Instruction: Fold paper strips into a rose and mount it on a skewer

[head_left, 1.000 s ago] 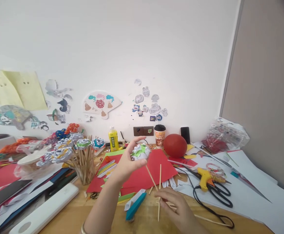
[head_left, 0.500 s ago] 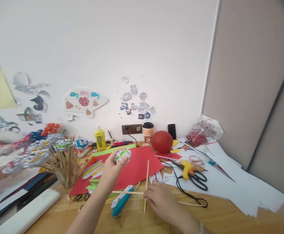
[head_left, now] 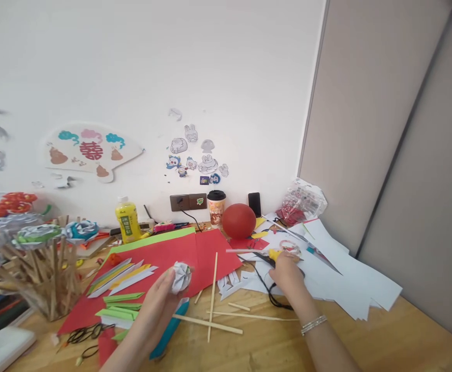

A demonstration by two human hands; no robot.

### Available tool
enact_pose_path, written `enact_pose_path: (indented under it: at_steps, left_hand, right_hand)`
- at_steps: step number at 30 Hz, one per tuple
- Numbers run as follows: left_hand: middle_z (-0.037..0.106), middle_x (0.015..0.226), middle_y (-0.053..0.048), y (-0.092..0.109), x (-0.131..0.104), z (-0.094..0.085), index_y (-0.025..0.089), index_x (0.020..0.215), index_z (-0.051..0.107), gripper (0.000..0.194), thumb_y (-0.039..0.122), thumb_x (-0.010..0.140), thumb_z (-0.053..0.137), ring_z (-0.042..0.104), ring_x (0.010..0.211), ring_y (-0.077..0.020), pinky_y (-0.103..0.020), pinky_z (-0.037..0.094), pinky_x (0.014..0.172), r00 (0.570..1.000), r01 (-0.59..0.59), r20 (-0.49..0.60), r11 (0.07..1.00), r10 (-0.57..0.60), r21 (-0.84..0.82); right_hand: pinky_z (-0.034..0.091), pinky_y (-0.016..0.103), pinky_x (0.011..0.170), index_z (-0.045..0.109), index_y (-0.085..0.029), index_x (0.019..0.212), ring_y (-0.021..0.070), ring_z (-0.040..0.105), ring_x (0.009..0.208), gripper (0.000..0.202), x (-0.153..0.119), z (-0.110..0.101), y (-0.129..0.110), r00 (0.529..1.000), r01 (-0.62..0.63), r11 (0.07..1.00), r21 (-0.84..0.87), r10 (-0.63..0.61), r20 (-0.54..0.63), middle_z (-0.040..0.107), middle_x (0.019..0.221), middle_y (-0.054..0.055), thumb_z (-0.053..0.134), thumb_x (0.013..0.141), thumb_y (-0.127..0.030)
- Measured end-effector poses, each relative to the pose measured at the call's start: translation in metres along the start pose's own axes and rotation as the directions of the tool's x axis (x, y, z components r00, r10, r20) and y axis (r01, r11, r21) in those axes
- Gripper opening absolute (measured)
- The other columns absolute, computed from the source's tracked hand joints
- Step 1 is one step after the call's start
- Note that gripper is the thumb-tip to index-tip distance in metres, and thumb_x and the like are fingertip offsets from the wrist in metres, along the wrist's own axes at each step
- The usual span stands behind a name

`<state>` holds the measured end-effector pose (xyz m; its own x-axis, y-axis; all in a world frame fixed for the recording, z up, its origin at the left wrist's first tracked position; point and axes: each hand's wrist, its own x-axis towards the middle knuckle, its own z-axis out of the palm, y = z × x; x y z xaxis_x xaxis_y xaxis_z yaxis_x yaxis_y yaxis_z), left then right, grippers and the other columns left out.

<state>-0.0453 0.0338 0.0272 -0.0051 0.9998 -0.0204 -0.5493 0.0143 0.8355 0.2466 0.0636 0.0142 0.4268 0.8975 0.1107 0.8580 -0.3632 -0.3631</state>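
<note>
Pinched in my left hand is a small paper flower, its white pleated side facing me and a bit of green at the edge. It is held above the front of the red paper. Over on the right, my right hand has its fingers closed around a yellow glue gun, which they mostly hide. Black scissors lie just left of that hand, their handles hidden. Between my hands, several wooden sticks lie on the table, some crossing. A blue paper strip lies under my left forearm.
Paper flowers on sticks stand at the left. Folded green strips lie on the red paper. Along the wall are a yellow bottle, a lidded cup, a red balloon and a phone. White paper covers the right side.
My right hand has left the wooden sticks and moved right to the glue gun. The flower in my left hand has turned from its green-and-white face to its white pleated side. The view has swung right.
</note>
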Motion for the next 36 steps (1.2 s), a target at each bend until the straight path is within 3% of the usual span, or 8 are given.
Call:
enact_pose_path:
  at_steps: [7,13,17,22,28,31,33,36]
  left_hand:
    - [0.069,0.087,-0.006,0.014,-0.001,0.004,0.015,0.087,0.065,0.024,0.020,0.089,0.042,0.066,0.075,-0.0167,-0.026,0.056,0.065,0.994,-0.001,-0.111,0.996,-0.009,-0.087]
    - [0.069,0.079,-0.007,0.014,0.005,-0.003,0.012,0.084,0.062,0.023,0.019,0.089,0.040,0.066,0.068,-0.0185,-0.028,0.056,0.061,0.990,-0.025,-0.139,0.997,0.014,-0.074]
    - [0.068,0.073,-0.008,0.013,0.004,-0.004,0.013,0.083,0.061,0.026,0.025,0.089,0.039,0.060,0.053,-0.0160,-0.027,0.052,0.049,0.995,-0.036,-0.098,0.996,0.028,-0.076]
    - [0.066,0.065,-0.007,0.009,0.003,-0.002,0.013,0.078,0.059,0.023,0.026,0.086,0.042,0.046,0.042,-0.0107,-0.023,0.043,0.041,0.998,-0.031,-0.058,0.994,0.025,-0.103]
    - [0.068,0.072,-0.008,0.008,-0.001,0.001,0.015,0.086,0.059,0.015,0.022,0.081,0.046,0.050,0.046,-0.0124,-0.024,0.043,0.044,0.998,-0.025,-0.064,0.993,0.017,-0.118]
    - [0.067,0.070,-0.006,0.010,-0.009,0.008,0.014,0.079,0.058,0.016,0.024,0.080,0.046,0.049,0.044,-0.0116,-0.024,0.042,0.043,1.000,-0.011,-0.011,0.991,0.009,-0.133]
    - [0.066,0.068,-0.005,0.012,-0.014,0.015,0.015,0.081,0.058,0.016,0.027,0.080,0.046,0.049,0.044,-0.0117,-0.024,0.042,0.042,1.000,-0.004,0.021,0.990,0.007,-0.141]
    - [0.066,0.070,-0.003,0.013,-0.022,0.023,0.017,0.085,0.057,0.015,0.028,0.079,0.050,0.052,0.047,-0.0119,-0.024,0.043,0.046,0.998,-0.010,0.058,0.990,0.018,-0.137]
  right_hand:
    - [0.047,0.045,0.074,0.049,0.000,0.114,0.0362,0.062,0.094,0.040,-0.006,0.008,-0.004,0.982,-0.092,0.989,0.114,0.109,-0.155,0.053,0.112,0.031,0.047,0.074,-0.002]
    - [0.043,0.035,0.080,0.047,-0.010,0.120,0.0295,0.058,0.099,0.054,-0.009,-0.022,-0.002,0.940,0.063,0.892,0.448,0.098,-0.326,0.057,0.110,0.018,0.051,0.067,-0.003]
    - [0.045,0.032,0.074,0.049,-0.014,0.118,0.0253,0.058,0.089,0.046,-0.014,-0.040,-0.002,0.919,0.209,0.669,0.713,0.115,-0.377,0.062,0.095,0.009,0.051,0.074,-0.026]
    - [0.042,0.027,0.054,0.063,-0.013,0.089,0.0169,0.054,0.057,0.035,-0.025,-0.040,-0.011,0.974,0.220,0.326,0.919,-0.017,-0.227,0.057,0.058,0.001,0.058,0.066,-0.039]
    - [0.041,0.025,0.049,0.061,-0.017,0.086,0.0085,0.042,0.043,0.040,-0.047,-0.029,-0.032,0.955,0.146,0.071,0.987,-0.272,-0.122,0.060,0.065,0.001,0.054,0.074,-0.055]
    - [0.038,0.022,0.048,0.063,-0.015,0.082,0.0111,0.045,0.047,0.051,-0.060,-0.026,-0.037,0.885,0.140,0.102,0.985,-0.459,-0.078,0.050,0.048,-0.002,0.046,0.079,-0.063]
    - [0.040,0.021,0.048,0.064,-0.015,0.090,0.0128,0.050,0.053,0.047,-0.069,-0.024,-0.039,0.868,0.163,0.205,0.965,-0.495,-0.041,0.054,0.055,-0.001,0.057,0.075,-0.059]
    - [0.044,0.023,0.051,0.066,-0.018,0.088,0.0137,0.055,0.060,0.041,-0.084,-0.022,-0.043,0.773,0.285,0.249,0.926,-0.630,-0.069,0.064,0.078,0.005,0.058,0.075,-0.056]
